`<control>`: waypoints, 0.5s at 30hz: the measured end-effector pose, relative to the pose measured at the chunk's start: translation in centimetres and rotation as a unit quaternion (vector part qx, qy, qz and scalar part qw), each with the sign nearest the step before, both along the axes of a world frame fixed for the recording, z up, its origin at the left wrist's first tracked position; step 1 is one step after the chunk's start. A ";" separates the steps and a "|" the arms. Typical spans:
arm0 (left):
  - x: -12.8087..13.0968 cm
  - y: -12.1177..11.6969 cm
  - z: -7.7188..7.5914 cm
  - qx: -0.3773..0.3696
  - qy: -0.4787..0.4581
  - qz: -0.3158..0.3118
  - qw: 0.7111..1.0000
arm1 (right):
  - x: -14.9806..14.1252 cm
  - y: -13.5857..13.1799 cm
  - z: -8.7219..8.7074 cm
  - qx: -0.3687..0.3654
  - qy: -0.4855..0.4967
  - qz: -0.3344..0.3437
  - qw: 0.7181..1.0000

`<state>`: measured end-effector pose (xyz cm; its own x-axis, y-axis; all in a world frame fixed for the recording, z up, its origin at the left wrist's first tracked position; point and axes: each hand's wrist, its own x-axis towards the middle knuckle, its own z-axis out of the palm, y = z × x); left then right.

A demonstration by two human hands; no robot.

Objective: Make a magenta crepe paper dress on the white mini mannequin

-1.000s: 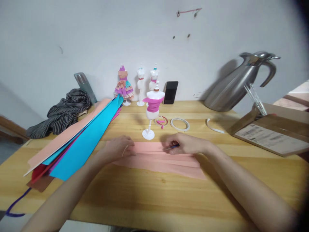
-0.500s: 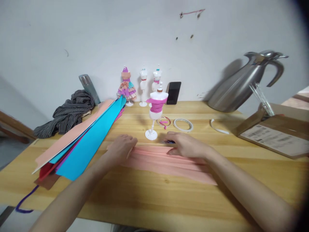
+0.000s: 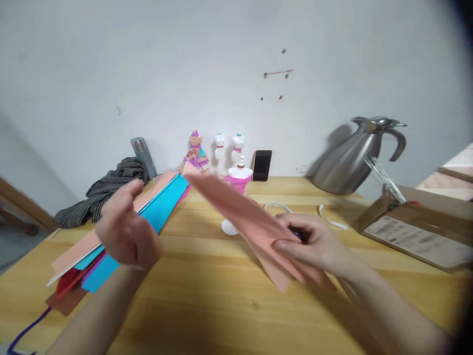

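A strip of peach crepe paper (image 3: 254, 217), folded lengthwise, is lifted slantwise above the table. My right hand (image 3: 314, 241) is closed on its near end, thumb on top, and a small dark object shows at the fingers, too hidden to name. To the left, apart from the strip, my left hand (image 3: 127, 227) is raised over the paper stack, its fingers smeared by motion. Behind the strip stands a small white dress form (image 3: 240, 172) with a pink band round its chest; the strip covers part of its lower body and stand.
Coloured crepe sheets (image 3: 162, 209) lie at left beside a striped cloth (image 3: 114, 190) and a bottle (image 3: 144, 158). Along the wall stand a dressed form (image 3: 195, 150), two white forms and a phone (image 3: 262, 165). At right are a tape roll (image 3: 278, 205), a steel jug (image 3: 343, 162) and a carton (image 3: 414, 241).
The peach strip has come up off the table in my right hand. My left hand has let go of it and moved left and up. The view has tilted upward.
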<state>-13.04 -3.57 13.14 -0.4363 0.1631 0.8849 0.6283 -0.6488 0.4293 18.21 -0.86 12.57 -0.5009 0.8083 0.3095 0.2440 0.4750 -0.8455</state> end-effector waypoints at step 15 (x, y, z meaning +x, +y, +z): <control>8.7 -1.9 -6.2 -0.408 -0.209 -0.598 0.658 | -2.7 -0.7 -2.9 -0.354 0.184 0.112 0.910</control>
